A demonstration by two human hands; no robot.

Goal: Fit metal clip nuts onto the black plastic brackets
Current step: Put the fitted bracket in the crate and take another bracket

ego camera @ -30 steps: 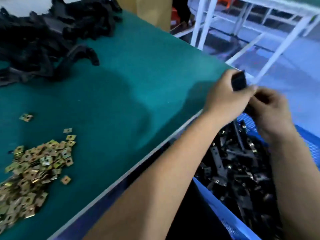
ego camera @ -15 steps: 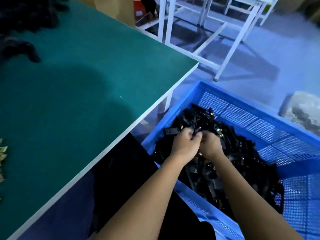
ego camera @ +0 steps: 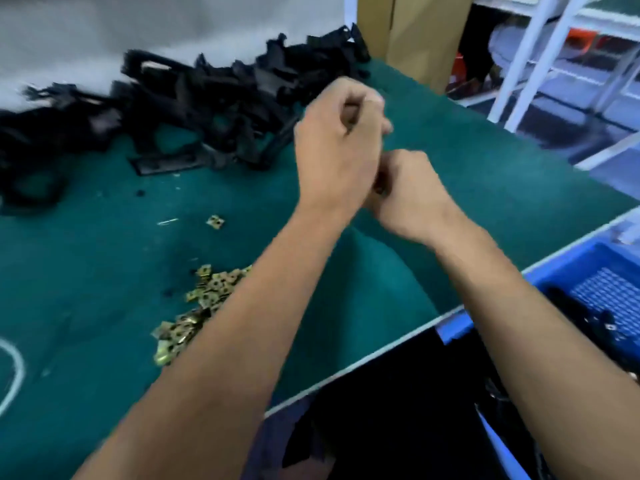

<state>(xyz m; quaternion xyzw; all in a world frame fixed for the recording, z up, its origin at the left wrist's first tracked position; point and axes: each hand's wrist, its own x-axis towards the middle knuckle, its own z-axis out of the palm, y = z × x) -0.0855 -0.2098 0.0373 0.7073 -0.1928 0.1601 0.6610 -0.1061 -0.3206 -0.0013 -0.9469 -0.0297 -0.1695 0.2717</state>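
Note:
Both hands hover close together above the green table (ego camera: pixel 104 258), in motion blur. My left hand (ego camera: pixel 337 147) is curled into a fist with nothing visible in it. Just right of it and lower, my right hand (ego camera: pixel 410 194) is also curled; a small dark spot shows at its fingers, too blurred to identify. A heap of black plastic brackets (ego camera: pixel 221 98) lies at the table's far side. Brass-coloured metal clip nuts (ego camera: pixel 197 306) are piled near my left forearm, which hides part of the pile. One single clip nut (ego camera: pixel 215 222) lies apart.
A blue mesh crate (ego camera: pixel 585 258) stands below the table's right edge, with black brackets (ego camera: pixel 588 320) inside. A cardboard box (ego camera: pixel 415 36) and a white metal frame (ego camera: pixel 519 64) stand beyond the far corner. A white cable (ego camera: pixel 15 368) curves at the left edge.
Both hands have risen out of the blue crate and moved left over the table. The view has swung back to the table. The bracket held a second ago is no longer visible.

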